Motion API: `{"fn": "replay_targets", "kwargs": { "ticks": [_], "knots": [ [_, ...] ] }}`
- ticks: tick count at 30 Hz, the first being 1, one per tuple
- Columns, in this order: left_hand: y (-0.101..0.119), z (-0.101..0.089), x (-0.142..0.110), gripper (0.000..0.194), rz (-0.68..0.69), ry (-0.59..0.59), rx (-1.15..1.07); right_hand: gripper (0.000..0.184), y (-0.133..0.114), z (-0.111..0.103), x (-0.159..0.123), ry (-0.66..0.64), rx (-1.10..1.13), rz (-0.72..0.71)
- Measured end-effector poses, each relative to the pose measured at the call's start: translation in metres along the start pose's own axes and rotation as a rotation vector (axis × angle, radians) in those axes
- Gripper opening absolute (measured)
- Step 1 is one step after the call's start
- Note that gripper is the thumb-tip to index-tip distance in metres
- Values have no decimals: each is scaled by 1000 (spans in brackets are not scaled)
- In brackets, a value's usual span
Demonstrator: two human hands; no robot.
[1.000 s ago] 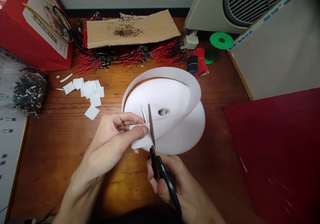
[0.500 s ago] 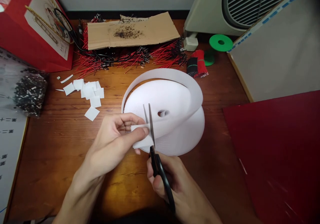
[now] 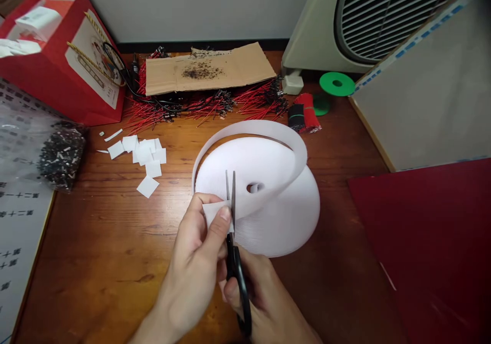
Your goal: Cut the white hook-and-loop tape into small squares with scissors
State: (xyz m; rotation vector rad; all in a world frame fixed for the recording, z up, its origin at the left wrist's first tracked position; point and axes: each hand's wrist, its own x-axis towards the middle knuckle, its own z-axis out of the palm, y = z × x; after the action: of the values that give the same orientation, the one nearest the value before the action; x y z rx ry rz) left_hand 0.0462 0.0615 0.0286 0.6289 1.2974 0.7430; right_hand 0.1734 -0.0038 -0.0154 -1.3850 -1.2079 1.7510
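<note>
My left hand [image 3: 197,259] pinches the end of a white strip [image 3: 215,212] between thumb and fingers. The strip loops up and back from a large white roll [image 3: 280,226] lying flat on the wooden table. In my right hand [image 3: 264,293] is a pair of black-handled scissors [image 3: 233,206], fingers wrapped through the handles. Its slightly parted blades point away from me and straddle the strip just right of my left thumb. Several cut white squares [image 3: 148,186] lie in a loose cluster to the left of the roll.
Behind the roll, a stained cardboard piece [image 3: 245,67] rests on red and black wires [image 3: 215,106]. A red paper bag [image 3: 49,72] and a plastic bag of small dark parts [image 3: 63,154] stand left. Green spools [image 3: 337,84] and a dark red panel [image 3: 429,241] are at right.
The view has tilted, so the table's things sit lower in the picture. My left hand has turned more upright and come closer to my right hand; the scissors remain across the strip.
</note>
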Motion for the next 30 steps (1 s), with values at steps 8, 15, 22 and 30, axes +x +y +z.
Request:
{"fn": "replay_targets", "kwargs": {
  "ticks": [8,15,22,30],
  "knots": [
    [0,0,6,28,19,-52,-83,37,-1,-7,0,-17,-49,12],
    [7,-7,13,29,36,-96,-29,33,-5,-11,-3,-32,-51,67],
    [5,-9,13,24,44,-66,45,36,-5,-10,-4,-1,-53,46],
    [11,-7,12,19,117,-13,184,46,-5,-8,-2,-2,-56,21]
  ]
}}
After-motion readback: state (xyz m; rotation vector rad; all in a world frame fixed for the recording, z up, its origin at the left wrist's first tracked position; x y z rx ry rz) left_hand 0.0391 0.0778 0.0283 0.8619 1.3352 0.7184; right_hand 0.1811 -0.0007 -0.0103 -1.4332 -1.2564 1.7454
